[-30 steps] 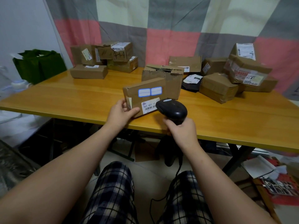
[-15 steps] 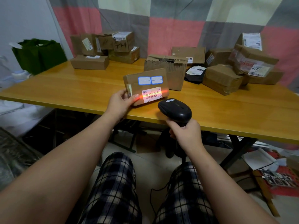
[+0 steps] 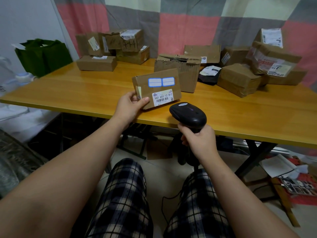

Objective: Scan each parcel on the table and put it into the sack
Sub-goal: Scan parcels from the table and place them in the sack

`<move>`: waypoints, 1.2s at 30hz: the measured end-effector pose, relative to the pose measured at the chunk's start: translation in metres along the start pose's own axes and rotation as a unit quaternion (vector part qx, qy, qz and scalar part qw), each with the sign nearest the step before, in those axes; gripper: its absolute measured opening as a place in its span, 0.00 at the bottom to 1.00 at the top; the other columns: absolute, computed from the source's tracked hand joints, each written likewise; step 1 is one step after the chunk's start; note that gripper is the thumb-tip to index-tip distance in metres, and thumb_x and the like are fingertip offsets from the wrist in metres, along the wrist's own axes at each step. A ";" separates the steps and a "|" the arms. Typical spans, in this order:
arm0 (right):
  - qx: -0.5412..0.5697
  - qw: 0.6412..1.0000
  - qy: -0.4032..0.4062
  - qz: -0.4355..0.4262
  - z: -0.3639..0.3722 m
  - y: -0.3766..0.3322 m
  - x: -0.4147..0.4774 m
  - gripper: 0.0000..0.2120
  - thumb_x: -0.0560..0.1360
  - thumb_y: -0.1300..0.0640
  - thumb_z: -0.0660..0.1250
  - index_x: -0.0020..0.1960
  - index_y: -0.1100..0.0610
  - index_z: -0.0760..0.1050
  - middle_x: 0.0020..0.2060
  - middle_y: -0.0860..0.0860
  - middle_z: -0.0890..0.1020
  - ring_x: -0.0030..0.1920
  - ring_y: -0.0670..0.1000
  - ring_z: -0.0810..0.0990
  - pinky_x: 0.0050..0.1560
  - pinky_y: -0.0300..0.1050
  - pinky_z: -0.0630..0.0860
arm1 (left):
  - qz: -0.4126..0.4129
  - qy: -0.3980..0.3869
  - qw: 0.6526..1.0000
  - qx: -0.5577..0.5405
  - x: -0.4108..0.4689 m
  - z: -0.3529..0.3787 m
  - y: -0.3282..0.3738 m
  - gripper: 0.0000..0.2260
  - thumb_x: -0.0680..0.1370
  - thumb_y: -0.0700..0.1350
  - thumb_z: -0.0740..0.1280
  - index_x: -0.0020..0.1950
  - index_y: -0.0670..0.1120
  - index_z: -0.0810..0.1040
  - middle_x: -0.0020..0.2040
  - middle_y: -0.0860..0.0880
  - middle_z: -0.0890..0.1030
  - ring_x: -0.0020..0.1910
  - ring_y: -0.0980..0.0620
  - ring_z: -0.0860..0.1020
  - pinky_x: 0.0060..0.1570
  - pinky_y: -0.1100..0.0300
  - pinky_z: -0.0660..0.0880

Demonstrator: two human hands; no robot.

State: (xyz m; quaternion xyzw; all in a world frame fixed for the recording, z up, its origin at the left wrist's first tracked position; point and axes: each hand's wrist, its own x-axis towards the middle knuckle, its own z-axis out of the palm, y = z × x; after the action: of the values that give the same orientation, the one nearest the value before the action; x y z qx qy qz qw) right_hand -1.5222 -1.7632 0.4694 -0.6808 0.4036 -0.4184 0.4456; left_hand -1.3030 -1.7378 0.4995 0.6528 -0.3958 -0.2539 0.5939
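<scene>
My left hand [image 3: 130, 105] grips the lower left corner of a small flat cardboard parcel [image 3: 157, 88], held tilted above the near edge of the wooden table [image 3: 82, 93]. Its white barcode label [image 3: 163, 97] faces me, under two blue-framed stickers. My right hand [image 3: 199, 140] holds the handle of a black barcode scanner [image 3: 187, 113], whose head sits just right of and below the parcel. No red beam shows on the label. A dark green sack [image 3: 42, 55] stands off the table's far left end.
Several cardboard parcels lie along the back of the table: a stack at back left [image 3: 116, 45], a torn box [image 3: 178, 71] right behind the held parcel, a black bag parcel [image 3: 209, 73], and a pile at right [image 3: 257, 66]. The scanner's cable hangs between my knees. Clutter [image 3: 291, 179] lies on the floor at right.
The red scan line that lay across the label half a second ago is gone. The scanner has drawn back and down from the parcel. The parcel stays in my left hand.
</scene>
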 end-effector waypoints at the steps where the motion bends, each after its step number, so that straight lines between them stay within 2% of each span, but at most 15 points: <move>1: 0.004 1.000 -0.002 -0.001 0.002 -0.002 0.000 0.02 0.73 0.56 0.72 0.43 0.54 0.79 0.29 0.50 0.80 0.32 0.49 0.80 0.38 0.49 0.78 | 0.006 0.008 1.000 -0.006 -0.004 -0.001 0.001 0.23 0.77 0.41 0.69 0.70 0.41 0.68 0.51 0.51 0.81 0.49 0.58 0.81 0.49 0.65 0.78; 3: 0.012 1.000 -0.012 -0.007 0.007 -0.009 0.000 0.02 0.73 0.56 0.72 0.44 0.53 0.79 0.29 0.49 0.80 0.33 0.49 0.81 0.39 0.49 0.78 | 0.019 0.026 0.999 -0.027 -0.013 -0.004 0.002 0.21 0.77 0.40 0.69 0.68 0.41 0.69 0.48 0.53 0.80 0.45 0.61 0.80 0.44 0.69 0.77; 5: 0.026 0.999 -0.035 -0.016 0.018 -0.019 -0.002 0.02 0.73 0.57 0.72 0.43 0.52 0.79 0.30 0.50 0.80 0.33 0.49 0.80 0.39 0.47 0.77 | 0.031 0.047 0.997 -0.052 -0.026 -0.013 0.000 0.19 0.76 0.39 0.69 0.65 0.43 0.70 0.48 0.54 0.81 0.45 0.62 0.81 0.43 0.69 0.77; 8: 0.064 0.994 -0.086 -0.032 0.051 -0.036 -0.006 0.05 0.73 0.59 0.72 0.40 0.52 0.78 0.30 0.55 0.80 0.32 0.50 0.78 0.36 0.50 0.76 | 0.040 0.116 0.989 -0.081 -0.048 -0.044 -0.008 0.18 0.75 0.36 0.70 0.63 0.43 0.71 0.50 0.52 0.81 0.44 0.61 0.81 0.45 0.68 0.76; 10: 0.093 0.987 -0.127 -0.029 0.083 -0.043 -0.010 0.06 0.72 0.60 0.73 0.39 0.52 0.78 0.28 0.50 0.80 0.31 0.47 0.78 0.35 0.48 0.76 | 0.031 0.173 0.981 -0.089 -0.067 -0.073 -0.014 0.18 0.75 0.35 0.70 0.63 0.41 0.71 0.50 0.48 0.81 0.41 0.61 0.80 0.44 0.69 0.75; 12: 0.108 0.977 -0.179 -0.030 0.121 -0.048 -0.015 0.07 0.71 0.60 0.74 0.39 0.50 0.79 0.27 0.43 0.80 0.30 0.41 0.78 0.34 0.39 0.75 | 0.025 0.227 0.970 -0.083 -0.090 -0.106 -0.022 0.16 0.75 0.33 0.68 0.62 0.38 0.71 0.48 0.45 0.80 0.38 0.63 0.79 0.41 0.70 0.74; 14: 0.107 0.966 -0.234 -0.040 0.162 -0.056 -0.026 0.06 0.69 0.59 0.76 0.41 0.50 0.80 0.28 0.42 0.81 0.32 0.40 0.78 0.38 0.39 0.74 | 0.019 0.280 0.957 -0.070 -0.116 -0.139 -0.031 0.15 0.75 0.30 0.67 0.61 0.37 0.70 0.44 0.48 0.78 0.34 0.66 0.77 0.37 0.72 0.73; 16: 0.101 0.951 -0.289 -0.047 0.204 -0.064 -0.042 0.06 0.68 0.57 0.77 0.39 0.52 0.80 0.27 0.42 0.80 0.32 0.40 0.77 0.38 0.41 0.73 | 0.012 0.328 0.943 -0.054 -0.143 -0.171 -0.042 0.15 0.75 0.28 0.65 0.60 0.38 0.69 0.42 0.50 0.77 0.34 0.67 0.76 0.38 0.72 0.73; 19: 0.075 0.930 -0.355 -0.059 0.252 -0.070 -0.070 0.12 0.64 0.49 0.77 0.38 0.56 0.80 0.26 0.45 0.80 0.31 0.42 0.77 0.38 0.42 0.74 | -0.012 0.411 0.911 -0.032 -0.190 -0.214 -0.058 0.16 0.75 0.28 0.65 0.60 0.40 0.69 0.43 0.48 0.77 0.36 0.66 0.77 0.40 0.72 0.73; 22: 0.051 0.904 -0.419 -0.072 0.283 -0.072 -0.093 0.06 0.69 0.56 0.77 0.37 0.55 0.80 0.26 0.47 0.81 0.31 0.41 0.78 0.37 0.40 0.74 | -0.029 0.479 0.877 -0.021 -0.234 -0.241 -0.070 0.17 0.75 0.30 0.67 0.60 0.40 0.68 0.49 0.47 0.79 0.41 0.65 0.80 0.44 0.70 0.76; 24: 0.029 0.893 -0.439 -0.091 0.298 -0.075 -0.102 0.09 0.69 0.56 0.76 0.35 0.48 0.77 0.25 0.40 0.80 0.31 0.35 0.77 0.35 0.32 0.72 | -0.039 0.523 0.852 0.002 -0.257 -0.253 -0.077 0.17 0.74 0.29 0.67 0.60 0.40 0.67 0.47 0.48 0.78 0.39 0.68 0.79 0.43 0.73 0.75; 26: 0.000 0.887 -0.449 -0.108 0.314 -0.077 -0.107 0.12 0.70 0.55 0.76 0.33 0.48 0.74 0.23 0.38 0.77 0.30 0.35 0.76 0.32 0.30 0.69 | -0.052 0.557 0.828 0.040 -0.275 -0.271 -0.087 0.18 0.74 0.31 0.68 0.59 0.41 0.67 0.47 0.47 0.78 0.40 0.67 0.79 0.45 0.72 0.74; 30: -0.051 0.879 -0.465 -0.089 0.345 -0.073 -0.112 0.11 0.71 0.52 0.75 0.34 0.51 0.76 0.28 0.47 0.80 0.33 0.43 0.78 0.38 0.42 0.74 | -0.108 0.567 0.805 0.137 -0.283 -0.320 -0.113 0.21 0.73 0.40 0.74 0.61 0.47 0.68 0.57 0.44 0.78 0.54 0.49 0.78 0.59 0.50 0.75; 33: -0.106 0.869 -0.474 -0.095 0.370 -0.074 -0.112 0.11 0.71 0.50 0.73 0.36 0.51 0.74 0.30 0.45 0.79 0.34 0.45 0.77 0.38 0.43 0.73 | -0.156 0.510 0.805 0.260 -0.255 -0.356 -0.123 0.23 0.73 0.44 0.74 0.64 0.43 0.70 0.60 0.44 0.74 0.57 0.49 0.75 0.60 0.52 0.73; 36: -0.127 0.868 -0.471 -0.097 0.390 -0.075 -0.106 0.10 0.71 0.48 0.73 0.38 0.49 0.74 0.32 0.44 0.77 0.36 0.46 0.75 0.40 0.44 0.72 | -0.200 0.429 0.814 0.336 -0.223 -0.378 -0.136 0.22 0.74 0.44 0.72 0.66 0.44 0.70 0.61 0.45 0.72 0.60 0.48 0.72 0.62 0.53 0.71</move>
State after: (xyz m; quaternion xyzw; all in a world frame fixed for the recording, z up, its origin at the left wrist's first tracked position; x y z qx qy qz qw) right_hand -1.1811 -1.5399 0.4195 -0.8835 0.1274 -0.0350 0.4495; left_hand -1.0952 -1.3406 0.3987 0.9192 -0.0219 0.0871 0.3834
